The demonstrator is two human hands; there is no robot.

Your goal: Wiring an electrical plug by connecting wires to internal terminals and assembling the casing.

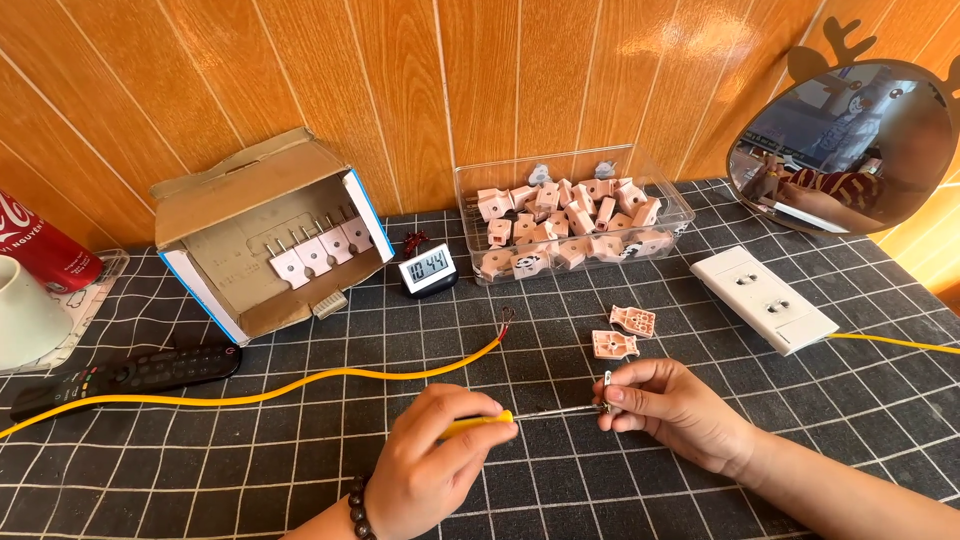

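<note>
My left hand [432, 462] grips a yellow-handled screwdriver [500, 419] whose thin metal shaft runs right to a small metal plug pin [607, 390]. My right hand [668, 405] pinches that pin between thumb and fingers. Just beyond my right hand lie two pink plug shell halves [623, 332] on the black checked mat [540, 490]. A yellow cable [300, 383] curves across the mat, its bare red end [508, 316] near the centre.
A clear plastic bin [572, 222] of pink plug parts stands at the back, a small digital clock [429, 269] beside it. An open cardboard box [270, 235] holds pronged pieces. A white socket strip [763, 298], a round mirror [845, 145], a black remote [130, 375], a red can [45, 250].
</note>
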